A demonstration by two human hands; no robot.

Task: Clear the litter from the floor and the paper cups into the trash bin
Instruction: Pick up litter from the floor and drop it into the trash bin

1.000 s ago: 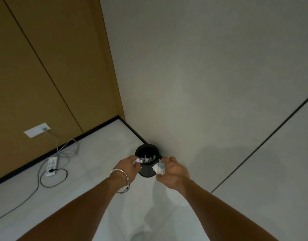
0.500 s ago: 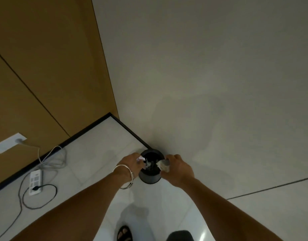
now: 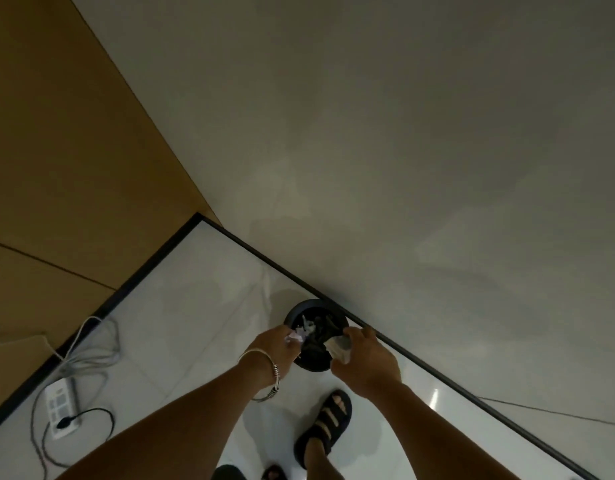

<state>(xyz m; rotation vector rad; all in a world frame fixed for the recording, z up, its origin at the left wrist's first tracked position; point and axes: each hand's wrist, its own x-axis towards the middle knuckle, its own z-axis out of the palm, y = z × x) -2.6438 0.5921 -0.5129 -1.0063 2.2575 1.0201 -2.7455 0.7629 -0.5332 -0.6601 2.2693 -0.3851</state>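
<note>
**Two pieces of litter held over small round black trash bin [image 3: 314,302]**

Pinches, with curled fingers of left hand [image 3: 273,346], a crumpled white paper scrap [image 3: 294,338] just above the bin's left rim. Wears a thin silver bracelet [image 3: 276,372] on that wrist. Grips, in closed right hand [image 3: 366,363], a larger crumpled grey-white paper wad [image 3: 339,348] over the right rim. Holds both pieces clear of the white scraps [image 3: 308,329] and dark rubbish already lying inside. Stands close, one foot in a black strapped sandal [image 3: 328,422] just behind the bin, on glossy white tiled floor [image 3: 202,306]. Keeps bin against black skirting [image 3: 420,363] of pale grey wall [image 3: 403,150]. Leaves white power strip [image 3: 58,405] and tangled grey cables [image 3: 91,355] well apart at left, beside brown wall panel [image 3: 56,150].
</note>
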